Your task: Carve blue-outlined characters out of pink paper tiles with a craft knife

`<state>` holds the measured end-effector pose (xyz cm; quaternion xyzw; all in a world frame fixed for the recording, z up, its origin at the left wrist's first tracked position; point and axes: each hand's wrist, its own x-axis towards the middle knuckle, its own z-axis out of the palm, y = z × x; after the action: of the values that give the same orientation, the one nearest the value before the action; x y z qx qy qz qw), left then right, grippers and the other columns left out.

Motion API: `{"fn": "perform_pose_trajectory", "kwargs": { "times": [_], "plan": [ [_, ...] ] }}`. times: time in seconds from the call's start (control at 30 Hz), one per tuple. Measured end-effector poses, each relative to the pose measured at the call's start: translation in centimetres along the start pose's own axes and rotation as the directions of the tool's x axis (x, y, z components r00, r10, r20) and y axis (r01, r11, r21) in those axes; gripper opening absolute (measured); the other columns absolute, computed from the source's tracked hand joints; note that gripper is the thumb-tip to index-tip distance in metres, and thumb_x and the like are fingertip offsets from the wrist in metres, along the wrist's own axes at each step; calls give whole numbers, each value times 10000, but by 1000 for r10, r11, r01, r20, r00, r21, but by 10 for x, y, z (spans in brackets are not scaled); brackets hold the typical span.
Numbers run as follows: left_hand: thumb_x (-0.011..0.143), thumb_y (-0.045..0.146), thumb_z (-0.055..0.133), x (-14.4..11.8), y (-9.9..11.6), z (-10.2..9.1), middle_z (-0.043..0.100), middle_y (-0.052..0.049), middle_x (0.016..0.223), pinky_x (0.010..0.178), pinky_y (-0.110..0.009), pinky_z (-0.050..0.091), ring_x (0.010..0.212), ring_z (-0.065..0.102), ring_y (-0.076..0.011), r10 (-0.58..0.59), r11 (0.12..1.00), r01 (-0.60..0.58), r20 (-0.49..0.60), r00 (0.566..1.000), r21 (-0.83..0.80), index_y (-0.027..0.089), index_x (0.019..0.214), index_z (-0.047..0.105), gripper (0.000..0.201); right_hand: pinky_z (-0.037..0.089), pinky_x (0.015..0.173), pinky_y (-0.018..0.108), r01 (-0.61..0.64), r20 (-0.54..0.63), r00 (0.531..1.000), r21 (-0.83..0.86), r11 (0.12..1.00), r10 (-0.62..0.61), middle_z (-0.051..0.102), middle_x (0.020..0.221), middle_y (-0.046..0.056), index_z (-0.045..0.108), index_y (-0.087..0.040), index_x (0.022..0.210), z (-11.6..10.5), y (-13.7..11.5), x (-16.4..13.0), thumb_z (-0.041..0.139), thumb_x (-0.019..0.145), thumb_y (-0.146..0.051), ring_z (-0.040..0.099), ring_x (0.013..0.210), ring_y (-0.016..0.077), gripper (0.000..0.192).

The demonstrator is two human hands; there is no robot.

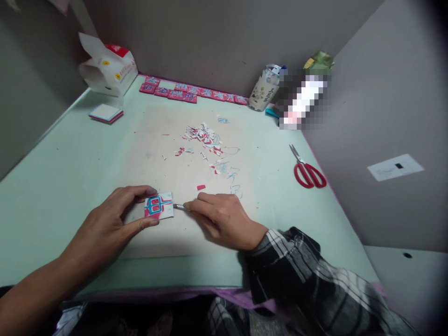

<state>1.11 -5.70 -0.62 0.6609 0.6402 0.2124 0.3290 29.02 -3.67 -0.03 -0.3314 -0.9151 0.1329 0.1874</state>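
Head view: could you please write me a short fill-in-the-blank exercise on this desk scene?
1. The left hand holds a small red, white and blue paper ____.
2. The right hand grips a thin metal-tipped ____.
3. The red-handled scissors lie to the ____ of the paper scraps.

Missing: card; knife; right

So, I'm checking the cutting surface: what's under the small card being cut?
The small card lies on a beige mat, pinned by the left hand; the right hand works a blade at its edge. The patch directly beneath is covered.
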Motion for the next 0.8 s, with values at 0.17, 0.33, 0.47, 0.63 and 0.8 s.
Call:
{"fn": "perform_pose_trajectory", "kwargs": {
  "times": [0.17, 0.33, 0.47, 0.63, 0.8],
  "plan": [
    [795, 689, 700, 2, 0, -2, 698, -27, 1307, 1039, -509, 521, 1196, 666, -362, -10, 1000, 10, 5, 1000, 24, 356, 1223, 651, 545, 349, 616, 298, -14, -5, 1000, 20, 1000, 14, 704, 878, 36, 705, -159, 1160, 0, 0, -2, 448, 1106, -223, 587, 725, 154, 270],
    [809, 708, 698, 3, -3, -1, 702, -33, 1301, 1016, -492, 540, 1179, 677, -357, 23, 998, -24, 15, 1000, 51, 346, 1234, 652, 560, 333, 603, 297, 0, -16, 1000, -1, 1000, 0, 705, 873, 30, 703, -164, 1176, 4, -1, 4, 452, 1099, -211, 568, 697, 148, 267],
    [857, 743, 673, 3, -10, 1, 706, -46, 1276, 1004, -472, 538, 1147, 682, -336, 107, 993, -107, -13, 994, 43, 325, 1252, 646, 576, 335, 608, 292, 3, -20, 1000, -3, 1000, -3, 700, 869, 23, 706, -168, 1175, 4, -1, 5, 470, 1103, -222, 570, 696, 142, 253],
    [929, 726, 637, 0, -9, 10, 706, -82, 1212, 956, -461, 520, 1123, 649, -327, 362, 926, -351, -68, 930, 139, 273, 1265, 632, 564, 357, 625, 285, 12, -43, 999, 50, 999, -10, 694, 865, 31, 710, -160, 1175, 2, -1, 5, 455, 1123, -244, 592, 708, 145, 274],
    [1068, 480, 549, -2, 8, 18, 681, -50, 1046, 857, -384, 481, 994, 612, -258, 500, 854, -480, -63, 864, 200, 245, 1037, 632, 251, 362, 628, 283, -4, -21, 1000, 55, 998, 5, 690, 872, 34, 711, -173, 1178, 2, -2, 6, 449, 1127, -255, 598, 704, 151, 279]
  ]
}}
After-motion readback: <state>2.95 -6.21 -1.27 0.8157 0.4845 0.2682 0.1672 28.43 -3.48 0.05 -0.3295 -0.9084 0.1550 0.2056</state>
